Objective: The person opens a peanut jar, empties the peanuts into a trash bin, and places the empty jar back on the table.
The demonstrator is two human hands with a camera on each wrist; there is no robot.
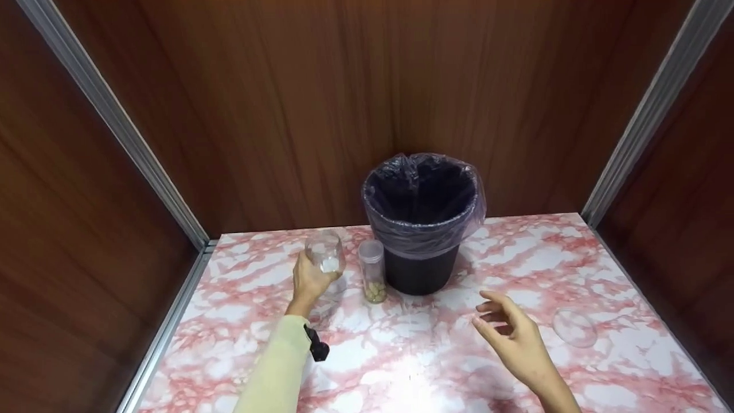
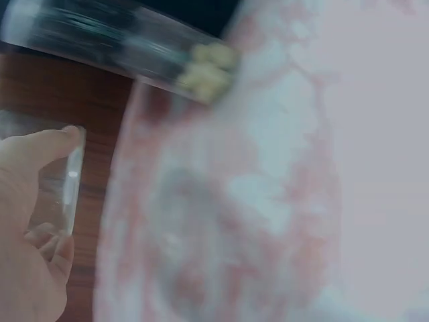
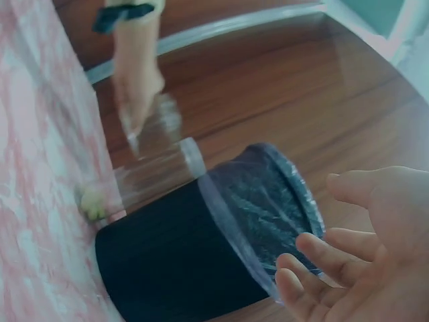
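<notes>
My left hand [image 1: 310, 281] grips a clear, see-through cup [image 1: 325, 245] at the back left of the table, thumb on one side and fingers on the other. Just right of the cup stands a tall clear jar [image 1: 371, 268] with pale yellowish pieces [image 1: 375, 292] at its bottom. In the left wrist view the cup's straight edge [image 2: 72, 184] shows between thumb and fingers. My right hand [image 1: 517, 337] hovers over the right part of the table, fingers loosely bent and apart, holding nothing.
A black bin [image 1: 420, 269] lined with a thin plastic bag [image 1: 413, 241] stands at the back middle, close beside the jar. A clear round disc [image 1: 575, 328] lies right of my right hand. Brown wood-grain walls [image 1: 287, 115] enclose the marbled table [image 1: 550, 252] at back and sides.
</notes>
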